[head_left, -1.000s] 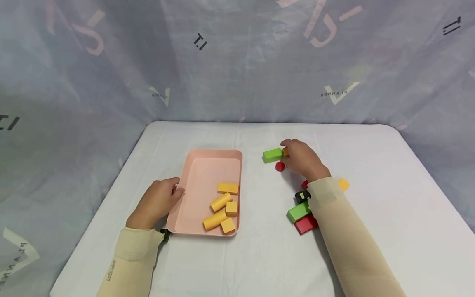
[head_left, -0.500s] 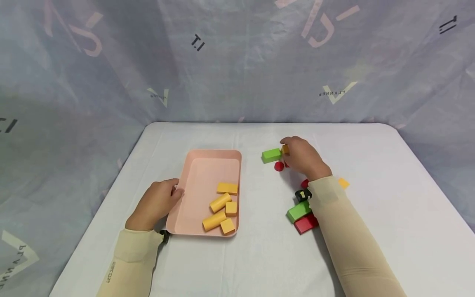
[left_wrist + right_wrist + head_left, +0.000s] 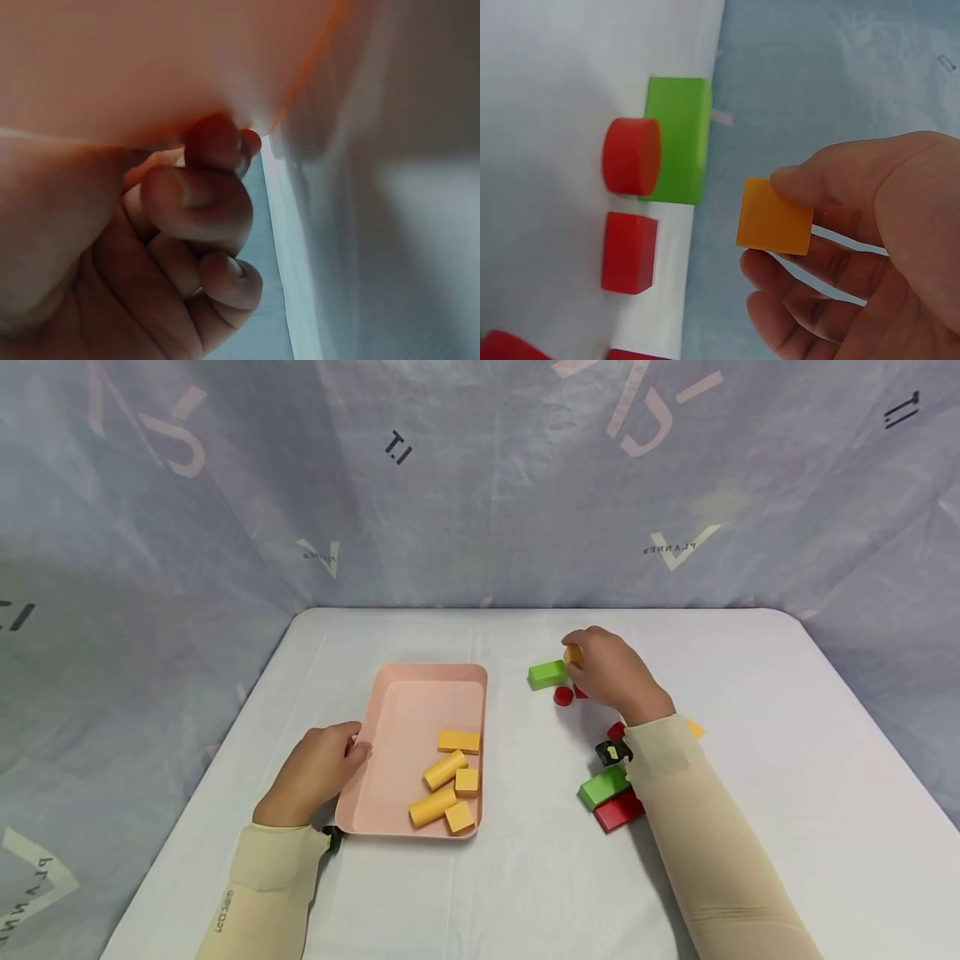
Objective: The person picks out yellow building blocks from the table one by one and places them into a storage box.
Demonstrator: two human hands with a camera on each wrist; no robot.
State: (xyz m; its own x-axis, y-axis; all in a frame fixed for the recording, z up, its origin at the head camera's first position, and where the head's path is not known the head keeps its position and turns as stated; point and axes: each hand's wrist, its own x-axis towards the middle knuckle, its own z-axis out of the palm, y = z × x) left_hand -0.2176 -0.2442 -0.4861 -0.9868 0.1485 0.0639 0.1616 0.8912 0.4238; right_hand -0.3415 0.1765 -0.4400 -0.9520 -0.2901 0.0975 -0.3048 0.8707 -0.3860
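Between thumb and fingers, my right hand (image 3: pixel 621 675) pinches a yellow cube-like block (image 3: pixel 772 217). In the right wrist view it is raised off the table. A long green block (image 3: pixel 547 674), a short red cylinder (image 3: pixel 563 696) and a small red block (image 3: pixel 630 253) lie close by. At the left side of a pink tray (image 3: pixel 420 710), my left hand (image 3: pixel 315 772) grips the wall, its fingers curled beneath the rim in the left wrist view. Several yellow pieces sit in the tray's right part, among them a flat block (image 3: pixel 459 741), a cylinder (image 3: pixel 445 770) and a cube (image 3: pixel 467 782).
Under and beside the right forearm lie a second green block (image 3: pixel 602 787), a red block (image 3: pixel 619 811), another red piece (image 3: pixel 617 731) and a partly hidden yellow piece (image 3: pixel 696 727). A printed grey cloth (image 3: pixel 487 485) hangs behind the white table (image 3: pixel 517 877).
My right hand has lifted the yellow block up from beside the green one, uncovering more of the small red block. The left hand and the tray stay in place.
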